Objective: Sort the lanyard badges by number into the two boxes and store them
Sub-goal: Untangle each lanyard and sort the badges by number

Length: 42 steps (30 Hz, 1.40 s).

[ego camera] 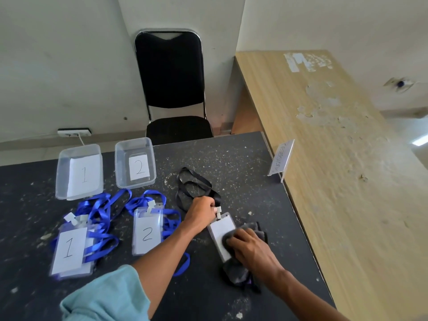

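Two clear plastic boxes stand at the table's far left: one (pixel 62 181) holds a paper marked 1, the other (pixel 120 172) a paper marked 2. In front of them lie a pile of blue-lanyard badges marked 1 (pixel 68 250) and a pile marked 2 (pixel 147 232). A badge on a black lanyard (pixel 221 229) lies face up to the right, its number hidden. My left hand (pixel 201 212) pinches its top at the clip. My right hand (pixel 250 249) presses a grey cloth (pixel 236 272) onto the badge.
The dark speckled table (pixel 231 163) ends at a worn wooden counter (pixel 335 158) on the right, where a small acrylic sign (pixel 280 161) stands. A black chair (pixel 171 89) sits behind the table. A power strip (pixel 74 132) is on the wall at the left.
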Each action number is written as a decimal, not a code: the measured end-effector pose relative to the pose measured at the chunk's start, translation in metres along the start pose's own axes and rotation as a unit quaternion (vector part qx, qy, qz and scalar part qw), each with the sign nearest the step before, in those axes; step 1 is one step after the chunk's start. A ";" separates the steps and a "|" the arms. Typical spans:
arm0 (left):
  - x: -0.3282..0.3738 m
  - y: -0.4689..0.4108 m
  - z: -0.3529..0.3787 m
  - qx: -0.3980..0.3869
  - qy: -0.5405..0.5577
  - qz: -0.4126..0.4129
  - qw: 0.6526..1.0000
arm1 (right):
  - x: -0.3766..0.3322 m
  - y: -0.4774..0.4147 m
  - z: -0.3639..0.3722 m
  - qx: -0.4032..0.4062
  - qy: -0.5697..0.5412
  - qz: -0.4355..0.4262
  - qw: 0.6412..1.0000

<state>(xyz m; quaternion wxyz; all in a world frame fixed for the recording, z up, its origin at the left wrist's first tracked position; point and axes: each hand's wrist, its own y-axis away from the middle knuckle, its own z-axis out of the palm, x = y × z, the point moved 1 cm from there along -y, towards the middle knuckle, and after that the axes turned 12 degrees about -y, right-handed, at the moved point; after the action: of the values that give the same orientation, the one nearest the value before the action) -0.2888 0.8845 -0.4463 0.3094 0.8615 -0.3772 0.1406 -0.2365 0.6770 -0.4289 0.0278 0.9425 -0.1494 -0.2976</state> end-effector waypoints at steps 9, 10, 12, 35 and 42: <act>0.005 0.020 -0.033 -0.011 0.041 0.002 0.999 | 0.003 0.027 -0.036 -0.101 0.048 0.051 0.992; 0.007 0.021 -0.037 -0.014 0.057 -0.003 0.998 | -0.004 0.022 -0.040 -0.057 0.049 0.080 0.994; 0.014 0.028 -0.050 -0.034 0.128 -0.034 0.991 | -0.024 0.010 -0.043 0.008 0.016 0.117 0.993; 0.037 0.135 -0.126 -0.086 0.374 0.069 0.921 | -0.102 -0.025 -0.131 0.157 -0.543 0.171 0.807; 0.022 0.152 -0.140 0.029 0.547 0.020 0.836 | -0.122 -0.035 -0.111 0.001 -0.589 0.171 0.790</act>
<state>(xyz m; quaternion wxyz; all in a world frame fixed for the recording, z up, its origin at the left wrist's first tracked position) -0.3875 0.8817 -0.2632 0.4372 0.6453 -0.1593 0.6060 -0.2586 0.7428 -0.2755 -0.0159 0.5437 -0.2954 -0.7854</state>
